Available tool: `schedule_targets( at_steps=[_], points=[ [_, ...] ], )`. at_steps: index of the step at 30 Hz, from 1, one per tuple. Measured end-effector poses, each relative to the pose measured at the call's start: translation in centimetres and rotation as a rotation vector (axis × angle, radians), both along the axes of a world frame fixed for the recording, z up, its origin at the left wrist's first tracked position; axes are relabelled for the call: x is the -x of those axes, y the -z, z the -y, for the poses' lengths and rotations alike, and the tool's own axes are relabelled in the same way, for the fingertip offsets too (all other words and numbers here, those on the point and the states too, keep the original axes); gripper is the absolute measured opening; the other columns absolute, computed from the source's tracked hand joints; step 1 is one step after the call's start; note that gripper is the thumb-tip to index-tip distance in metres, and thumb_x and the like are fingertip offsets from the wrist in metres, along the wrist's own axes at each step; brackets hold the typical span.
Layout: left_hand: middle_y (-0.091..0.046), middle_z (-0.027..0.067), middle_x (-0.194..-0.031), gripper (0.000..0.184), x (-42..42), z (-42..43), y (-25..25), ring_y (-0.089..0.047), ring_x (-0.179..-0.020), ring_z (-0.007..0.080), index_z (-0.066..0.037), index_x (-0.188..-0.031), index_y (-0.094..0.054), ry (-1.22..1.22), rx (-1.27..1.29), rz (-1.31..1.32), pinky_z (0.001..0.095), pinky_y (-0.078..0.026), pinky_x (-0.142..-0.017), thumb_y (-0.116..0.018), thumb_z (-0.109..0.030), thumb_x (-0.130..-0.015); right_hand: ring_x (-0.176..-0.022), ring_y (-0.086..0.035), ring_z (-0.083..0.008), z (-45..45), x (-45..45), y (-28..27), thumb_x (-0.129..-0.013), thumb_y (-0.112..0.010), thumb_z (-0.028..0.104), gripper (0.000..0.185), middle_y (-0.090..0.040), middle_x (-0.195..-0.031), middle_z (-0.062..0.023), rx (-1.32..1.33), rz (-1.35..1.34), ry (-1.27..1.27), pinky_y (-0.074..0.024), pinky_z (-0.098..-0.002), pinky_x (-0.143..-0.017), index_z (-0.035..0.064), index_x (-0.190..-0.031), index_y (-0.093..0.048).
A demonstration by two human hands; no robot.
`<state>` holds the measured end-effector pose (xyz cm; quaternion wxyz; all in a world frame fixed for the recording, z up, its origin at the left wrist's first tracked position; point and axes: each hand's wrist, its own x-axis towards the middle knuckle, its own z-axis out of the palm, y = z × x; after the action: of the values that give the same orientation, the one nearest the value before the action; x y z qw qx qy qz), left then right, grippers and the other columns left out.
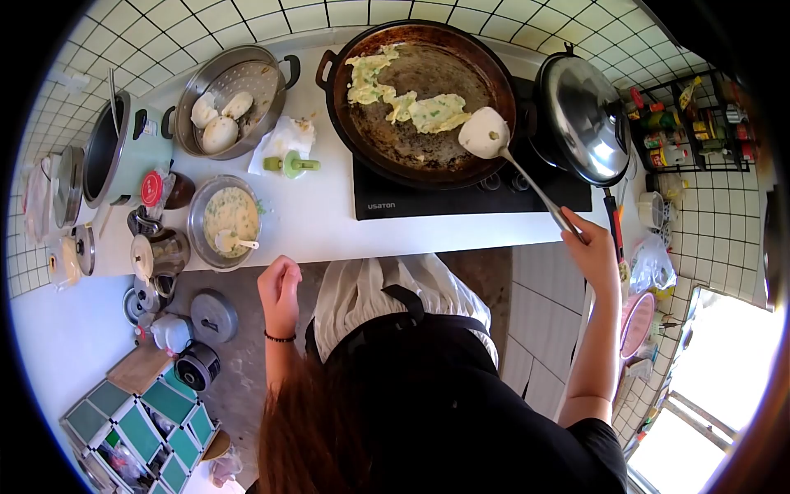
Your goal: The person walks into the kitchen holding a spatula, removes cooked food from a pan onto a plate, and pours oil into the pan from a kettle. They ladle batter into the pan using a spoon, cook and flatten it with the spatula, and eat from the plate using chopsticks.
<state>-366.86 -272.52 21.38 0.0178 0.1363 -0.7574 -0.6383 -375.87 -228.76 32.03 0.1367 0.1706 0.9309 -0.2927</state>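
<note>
My right hand is closed round the handle of a metal spatula. The spatula's broad, batter-smeared blade rests in the wide, browned frying pan, at its right side. Just left of the blade lies a pale yellow egg pancake flecked with green, its ragged strip running to the pan's upper left. My left hand hangs at the counter's front edge, fingers curled in, with nothing visible in it. Nearest to it is a bowl of green-flecked batter with a white spoon in it.
The pan sits on a black cooktop. A lidded pot stands to its right. Further left are a steamer pot with white pieces, a green-handled tool and a rice cooker. A spice rack hangs on the right wall.
</note>
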Motion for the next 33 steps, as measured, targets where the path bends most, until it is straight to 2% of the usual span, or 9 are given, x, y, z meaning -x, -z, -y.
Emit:
schedule_targets(
  at_steps=[7,11,13,15,18,26,29,33],
  points=[
    [-0.042,-0.0007,-0.064,0.017,-0.1,0.0,0.0,-0.035,-0.061,0.0061,-0.001,-0.069,-0.044,0.001,-0.011,-0.012,0.0209,-0.027,-0.055,-0.048,-0.006,-0.085,-0.054,-0.039,-0.0060,-1.1,4.0,-0.5,-0.083,-0.062,0.011,0.039,-0.053,-0.066,-0.0009,-0.022,-0.116,-0.115,-0.0350,-0.0228,-0.051,0.0089,-0.121,-0.058],
    [-0.042,-0.0006,-0.063,0.018,-0.1,0.1,-0.2,-0.035,-0.061,0.0062,-0.002,-0.068,-0.044,-0.015,-0.004,-0.021,0.0211,-0.027,-0.055,-0.048,-0.006,-0.085,-0.053,-0.043,-0.0062,-3.8,8.5,0.5,-0.084,-0.061,0.011,0.040,-0.051,-0.062,-0.0007,-0.047,0.053,-0.149,-0.0358,-0.0224,-0.048,0.0108,-0.123,-0.058],
    [-0.042,-0.0006,-0.063,0.018,-0.4,0.2,-0.1,-0.036,-0.061,0.0062,-0.002,-0.068,-0.044,-0.024,0.008,-0.021,0.0211,-0.027,-0.054,-0.048,-0.006,-0.085,-0.045,-0.035,-0.0044,-5.1,10.6,0.4,-0.086,-0.058,0.012,0.037,-0.047,-0.060,0.0018,0.161,0.156,-0.055,-0.0245,-0.0196,-0.038,0.0105,-0.123,-0.058],
    [-0.043,-0.0006,-0.063,0.018,-0.8,0.3,0.1,-0.036,-0.061,0.0061,-0.002,-0.068,-0.044,-0.029,0.013,-0.023,0.0211,-0.027,-0.054,-0.048,-0.006,-0.085,-0.044,-0.032,-0.0036,-6.1,12.7,-0.4,-0.086,-0.058,0.011,0.039,-0.046,-0.059,0.0021,0.231,0.311,-0.076,-0.0221,-0.0185,-0.038,0.0088,-0.124,-0.056],
    [-0.043,-0.0006,-0.063,0.017,-1.2,0.4,0.3,-0.036,-0.061,0.0061,-0.001,-0.068,-0.045,-0.044,0.014,-0.039,0.0210,-0.027,-0.054,-0.048,-0.006,-0.085,-0.045,-0.031,-0.0031,-5.1,14.0,-0.5,-0.085,-0.059,0.009,0.041,-0.045,-0.059,0.0020,0.322,0.356,-0.148,-0.0202,-0.0186,-0.037,0.0086,-0.126,-0.054],
    [-0.044,0.0000,-0.063,0.017,-1.7,0.2,-0.2,-0.037,-0.061,0.0063,-0.001,-0.068,-0.045,-0.094,-0.001,-0.045,0.0210,-0.029,-0.054,-0.048,-0.006,-0.084,-0.046,-0.031,-0.0027,-0.2,14.4,2.8,-0.085,-0.059,0.009,0.045,-0.044,-0.060,0.0019,0.496,0.429,-0.300,-0.0211,-0.0178,-0.038,0.0051,-0.129,-0.050],
    [-0.044,0.0000,-0.063,0.017,-1.8,0.4,0.0,-0.037,-0.061,0.0064,-0.001,-0.068,-0.045,-0.110,0.014,-0.065,0.0209,-0.029,-0.054,-0.048,-0.006,-0.084,-0.047,-0.032,-0.0027,0.9,13.4,5.5,-0.086,-0.058,0.009,0.044,-0.045,-0.064,0.0019,0.646,0.412,-0.295,-0.0226,-0.0176,-0.038,0.0028,-0.129,-0.049],
    [-0.044,-0.0002,-0.063,0.017,-2.1,0.8,-0.2,-0.036,-0.061,0.0065,-0.001,-0.068,-0.045,-0.129,0.004,-0.064,0.0212,-0.029,-0.054,-0.048,-0.006,-0.083,-0.047,-0.033,-0.0025,1.2,10.9,5.6,-0.087,-0.056,0.007,0.045,-0.046,-0.065,0.0013,0.741,0.403,-0.209,-0.0232,-0.0167,-0.038,0.0020,-0.131,-0.047]
  ],
)
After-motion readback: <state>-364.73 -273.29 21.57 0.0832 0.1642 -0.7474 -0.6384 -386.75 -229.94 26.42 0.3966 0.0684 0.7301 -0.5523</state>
